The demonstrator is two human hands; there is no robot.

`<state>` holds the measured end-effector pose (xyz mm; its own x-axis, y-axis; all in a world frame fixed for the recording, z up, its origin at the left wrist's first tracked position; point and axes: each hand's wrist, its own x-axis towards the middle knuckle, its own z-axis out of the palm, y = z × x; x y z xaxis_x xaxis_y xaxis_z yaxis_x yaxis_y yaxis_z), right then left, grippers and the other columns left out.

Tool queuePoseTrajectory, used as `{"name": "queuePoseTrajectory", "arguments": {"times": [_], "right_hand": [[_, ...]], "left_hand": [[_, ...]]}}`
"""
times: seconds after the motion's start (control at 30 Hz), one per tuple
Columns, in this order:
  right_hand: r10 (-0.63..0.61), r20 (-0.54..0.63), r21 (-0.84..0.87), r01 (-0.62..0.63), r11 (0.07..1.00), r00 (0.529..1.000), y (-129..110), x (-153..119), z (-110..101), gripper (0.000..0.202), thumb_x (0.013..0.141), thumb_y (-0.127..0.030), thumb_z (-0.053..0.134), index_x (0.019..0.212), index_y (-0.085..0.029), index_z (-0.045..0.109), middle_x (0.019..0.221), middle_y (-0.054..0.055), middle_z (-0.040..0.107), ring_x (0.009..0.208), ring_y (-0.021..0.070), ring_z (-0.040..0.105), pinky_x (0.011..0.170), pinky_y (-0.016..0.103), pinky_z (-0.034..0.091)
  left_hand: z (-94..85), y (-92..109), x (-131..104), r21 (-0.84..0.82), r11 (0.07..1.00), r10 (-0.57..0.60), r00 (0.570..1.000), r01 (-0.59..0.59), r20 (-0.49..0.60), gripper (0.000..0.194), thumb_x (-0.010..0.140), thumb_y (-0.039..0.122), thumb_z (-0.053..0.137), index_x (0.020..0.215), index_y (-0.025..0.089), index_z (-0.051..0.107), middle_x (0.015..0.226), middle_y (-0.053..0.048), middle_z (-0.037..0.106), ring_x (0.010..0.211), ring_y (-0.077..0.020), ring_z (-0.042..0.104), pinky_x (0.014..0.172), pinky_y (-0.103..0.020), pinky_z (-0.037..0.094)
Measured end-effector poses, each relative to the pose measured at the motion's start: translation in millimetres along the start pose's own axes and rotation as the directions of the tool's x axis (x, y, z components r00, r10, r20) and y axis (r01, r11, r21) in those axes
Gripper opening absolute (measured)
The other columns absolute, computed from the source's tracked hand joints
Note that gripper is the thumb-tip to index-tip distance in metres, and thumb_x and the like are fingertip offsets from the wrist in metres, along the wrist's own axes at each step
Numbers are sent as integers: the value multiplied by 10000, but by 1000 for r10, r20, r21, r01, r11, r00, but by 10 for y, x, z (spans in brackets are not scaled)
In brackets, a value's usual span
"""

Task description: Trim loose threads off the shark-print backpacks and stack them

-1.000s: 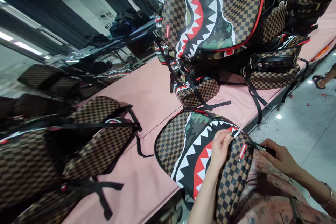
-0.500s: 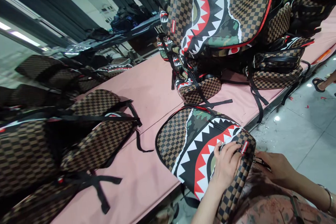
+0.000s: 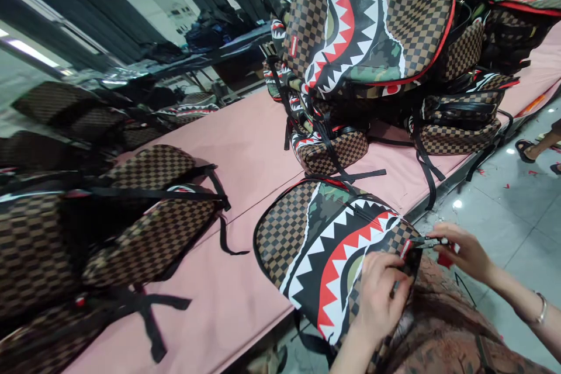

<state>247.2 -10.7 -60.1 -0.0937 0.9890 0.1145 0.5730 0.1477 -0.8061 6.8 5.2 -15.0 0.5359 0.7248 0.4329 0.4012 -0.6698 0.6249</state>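
A checkered backpack (image 3: 289, 228) with a printed red-and-white shark mouth lies face up across the table edge and my lap. My left hand (image 3: 381, 292) grips its near end with bent fingers, close to a small red label (image 3: 407, 247). In my right hand (image 3: 467, 248) is a pair of small snips (image 3: 427, 242) with a red handle. The metal tips reach the backpack's edge just beside the label. Whether the blades touch a thread cannot be made out.
Similar backpacks are heaped at the back (image 3: 363, 29) of the pink table (image 3: 219, 140). More checkered bags (image 3: 153, 239) with loose black straps lie on the left. Another person's foot in a sandal (image 3: 526, 151) shows on the tiled floor (image 3: 504, 204) at right.
My right hand has come up from beside the backpack's lower end, bringing the snips to the label. My left hand has shifted lower and curled its fingers on the bag.
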Motion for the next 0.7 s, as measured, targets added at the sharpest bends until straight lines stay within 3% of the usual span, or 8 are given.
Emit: {"name": "queuePoseTrajectory", "arguments": {"times": [0.1,0.17,0.3,0.43,0.57,0.7], "right_hand": [[-55,32,30,54,998,998,298,254,-178,289,838,-437,492,948,-215,642,961,90,639,862,213,597,749,346,484],[-127,118,44,122,992,985,423,418,-235,300,830,-454,508,934,-212,651,915,84,648,881,210,586,790,353,469],[-247,298,63,239,969,922,451,645,-249,302,850,-447,486,952,-212,645,903,76,639,886,193,573,811,341,449],[-314,399,75,310,948,862,342,763,-235,319,873,-448,444,978,-216,636,901,65,636,879,180,567,794,316,443],[-360,432,53,376,925,827,281,818,-225,336,891,-445,405,954,-214,640,883,61,638,857,178,554,774,313,437],[-375,427,37,398,917,823,304,810,-233,355,894,-459,387,929,-210,638,859,62,633,841,182,551,776,322,427]], "left_hand": [[12,164,-10,-57,998,4,983,6,181,412,788,110,476,1170,260,513,1300,-128,443,1177,-262,450,899,-434,445],[20,213,-39,-62,997,-25,976,39,216,494,791,118,481,1269,229,428,1376,-152,357,1242,-276,385,938,-444,432],[26,158,-161,-93,971,-218,976,219,26,241,809,137,505,1016,224,593,1134,-97,579,1061,-219,547,892,-395,474],[17,82,-284,-121,903,-426,895,413,-128,135,816,178,526,885,210,637,998,-78,629,937,-193,598,823,-361,506],[-5,71,-319,-180,864,-500,842,470,-203,120,816,196,531,859,199,643,950,-77,648,902,-188,608,807,-354,509],[-33,67,-311,-216,851,-523,811,479,-263,113,806,198,542,842,199,649,919,-62,660,882,-183,616,802,-336,511]]}}
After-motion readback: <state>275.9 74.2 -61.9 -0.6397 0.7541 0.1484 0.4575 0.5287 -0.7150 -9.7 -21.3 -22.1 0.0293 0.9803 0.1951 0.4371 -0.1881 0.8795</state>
